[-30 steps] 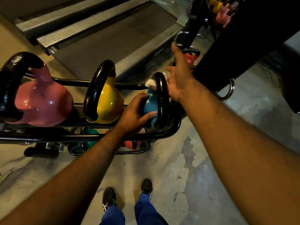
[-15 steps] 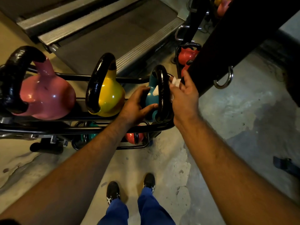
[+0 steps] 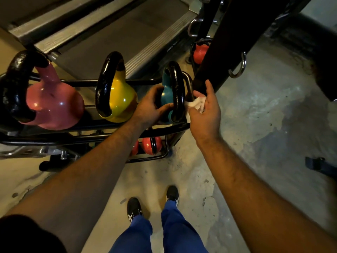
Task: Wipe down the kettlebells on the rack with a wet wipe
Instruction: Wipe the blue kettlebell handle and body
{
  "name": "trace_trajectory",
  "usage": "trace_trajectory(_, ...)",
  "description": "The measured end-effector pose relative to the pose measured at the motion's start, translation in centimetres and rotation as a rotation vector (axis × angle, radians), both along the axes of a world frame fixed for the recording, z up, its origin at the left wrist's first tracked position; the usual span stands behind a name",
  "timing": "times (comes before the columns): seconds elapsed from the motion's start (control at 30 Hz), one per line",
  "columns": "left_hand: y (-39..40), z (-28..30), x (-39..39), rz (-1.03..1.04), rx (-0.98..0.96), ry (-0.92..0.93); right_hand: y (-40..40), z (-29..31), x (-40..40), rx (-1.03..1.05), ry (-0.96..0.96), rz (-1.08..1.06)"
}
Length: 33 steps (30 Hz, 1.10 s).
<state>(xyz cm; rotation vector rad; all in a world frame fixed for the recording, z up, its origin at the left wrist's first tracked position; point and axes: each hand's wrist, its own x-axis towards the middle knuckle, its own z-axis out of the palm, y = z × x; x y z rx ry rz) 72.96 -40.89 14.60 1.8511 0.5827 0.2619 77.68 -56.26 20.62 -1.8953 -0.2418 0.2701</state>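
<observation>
Kettlebells stand in a row on the rack [image 3: 91,138]. The left hand [image 3: 151,108] grips the teal kettlebell [image 3: 166,92] at the right end, likely steadying it, so the right hand [image 3: 204,114], holding the white wet wipe [image 3: 196,104], can rub the black handle [image 3: 177,88] just beside it.

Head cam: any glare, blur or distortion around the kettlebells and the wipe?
Head view: dim, warm light; small glare spots on the pink kettlebell and yellow kettlebell, sheen on their black handles. Wide-angle bend curves the rack rails and stretches the forearms at the edges. Wet wipe in the right hand is bright, its folds washed out. Left hand on the teal kettlebell is shadowed, slightly soft.
</observation>
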Motion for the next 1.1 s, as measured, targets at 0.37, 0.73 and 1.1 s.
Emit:
trace_trajectory(0.37,-1.0,1.0,-0.9,0.055,0.205,0.11,-0.4,-0.4,-3.9,0.209,0.17,-0.453)
trace_trajectory(0.73,-7.2,1.5,-10.4,0.195,0.263,0.072,-5.0,-1.1,-9.6,0.484,0.706,-0.296)
trace_trajectory(1.1,-11.5,-2.0,-25.5,0.351,0.084,0.347,-5.4,-5.9,-18.8,0.1,0.65,-0.102)
